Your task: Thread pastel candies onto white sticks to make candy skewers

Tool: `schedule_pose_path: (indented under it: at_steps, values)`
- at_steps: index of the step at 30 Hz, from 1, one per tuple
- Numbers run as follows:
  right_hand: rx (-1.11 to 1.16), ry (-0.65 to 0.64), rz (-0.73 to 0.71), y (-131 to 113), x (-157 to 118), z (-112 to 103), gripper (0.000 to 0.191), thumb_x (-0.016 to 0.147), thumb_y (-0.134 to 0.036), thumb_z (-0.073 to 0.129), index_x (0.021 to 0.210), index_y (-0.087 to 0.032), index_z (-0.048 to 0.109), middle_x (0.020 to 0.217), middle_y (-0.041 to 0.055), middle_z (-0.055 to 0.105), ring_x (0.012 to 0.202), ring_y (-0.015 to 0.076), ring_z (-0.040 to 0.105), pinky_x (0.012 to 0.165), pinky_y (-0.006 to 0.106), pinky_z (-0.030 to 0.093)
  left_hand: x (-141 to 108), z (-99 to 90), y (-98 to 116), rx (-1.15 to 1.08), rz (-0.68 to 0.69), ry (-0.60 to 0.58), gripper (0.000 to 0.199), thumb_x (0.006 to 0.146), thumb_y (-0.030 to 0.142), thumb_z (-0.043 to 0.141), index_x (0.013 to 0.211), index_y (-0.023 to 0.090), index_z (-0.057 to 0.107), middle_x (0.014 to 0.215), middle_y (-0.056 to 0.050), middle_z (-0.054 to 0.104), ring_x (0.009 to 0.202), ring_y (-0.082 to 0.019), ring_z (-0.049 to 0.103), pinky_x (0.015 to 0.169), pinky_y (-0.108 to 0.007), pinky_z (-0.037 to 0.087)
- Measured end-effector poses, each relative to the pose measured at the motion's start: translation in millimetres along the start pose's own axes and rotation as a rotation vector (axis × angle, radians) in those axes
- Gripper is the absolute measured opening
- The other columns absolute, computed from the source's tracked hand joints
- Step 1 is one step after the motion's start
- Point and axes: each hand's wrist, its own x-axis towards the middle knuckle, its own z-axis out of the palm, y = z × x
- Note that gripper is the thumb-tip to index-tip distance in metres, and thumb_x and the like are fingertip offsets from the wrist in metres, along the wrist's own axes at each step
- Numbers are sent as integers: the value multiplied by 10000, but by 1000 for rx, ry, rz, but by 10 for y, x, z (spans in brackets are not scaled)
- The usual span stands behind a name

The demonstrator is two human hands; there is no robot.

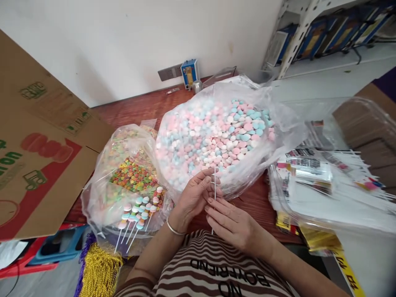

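Note:
A thin white stick (215,181) stands nearly upright between my two hands, in front of my striped shirt. My left hand (193,198), with a bracelet at the wrist, pinches it near the upper part. The fingers of my right hand (233,222) are closed around it lower down. Just beyond them lies a large clear bag of pink, blue and white candies (235,144). To the left, an open bag holds colourful ring-shaped pieces (133,175). Several skewers of pastel candies (139,212) on white sticks rest on that bag's front.
A cardboard box (46,136) rises at the left. On the right, a clear plastic bin (278,206) holds packets and several white sticks (349,165). A small blue box (189,73) stands by the wall on the reddish wooden table (123,109). Shelving (293,45) is at back right.

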Motion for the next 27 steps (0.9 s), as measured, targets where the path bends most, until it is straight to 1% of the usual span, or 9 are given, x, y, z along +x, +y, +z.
schedule_pose_path:
  at_steps: [2,4,8,11,15,18,22,25,27]
  values:
    - [34,-6,22,8,-61,33,233,985,-49,502,1078,-74,714,1183,166,757,1386,304,538,1110,522,521,9,-22,-9,64,60,32,409,731,323,871,1066,192,676,789,29,639,613,-99,664,526,-180,496]
    - [80,48,113,8,-111,63,269,982,-44,480,1137,-92,694,1208,169,743,1376,291,550,1092,510,537,19,-24,-19,161,138,71,339,743,302,862,993,187,664,763,37,625,634,-107,675,573,-196,518]
    - [139,239,530,5,-136,126,311,972,-78,484,1235,-165,624,1171,148,731,1146,227,702,949,373,618,13,-20,-49,296,229,95,252,798,320,816,937,189,652,872,12,670,762,-139,713,765,-285,575]
    - [219,227,780,11,-85,177,217,989,-180,538,1197,-201,594,1073,105,742,977,218,744,822,334,637,6,-30,-82,356,247,72,208,822,318,792,936,199,665,912,-17,713,870,-165,707,857,-322,559]
    - [280,245,845,19,-46,248,121,999,-208,534,1099,-221,601,957,60,745,843,195,743,736,298,618,5,-33,-103,480,303,63,159,807,307,797,872,199,701,986,-44,737,1029,-196,669,934,-319,507]
    - [293,282,854,27,-76,291,113,992,-175,529,1051,-227,610,904,35,737,784,173,730,704,272,598,-8,-4,-109,530,333,52,145,808,309,791,872,202,717,969,-45,729,1011,-199,658,924,-325,504]
    - [336,290,887,34,-144,309,117,972,-186,572,1068,-229,623,935,33,741,818,175,729,740,278,596,-16,18,-135,596,317,38,139,821,300,783,901,200,728,980,-48,726,967,-187,653,914,-320,510]
    - [312,304,929,40,-199,274,113,984,-197,551,1071,-224,617,894,26,738,751,162,719,686,262,578,76,-57,-92,702,309,61,207,874,302,729,1057,207,730,1022,-55,736,985,-192,668,914,-321,517]
    - [283,322,1019,54,-238,230,127,989,-223,547,1102,-218,606,834,11,727,666,150,695,625,249,556,213,-150,1,844,360,131,287,927,289,655,1201,211,693,1057,-64,740,998,-194,680,912,-327,523]
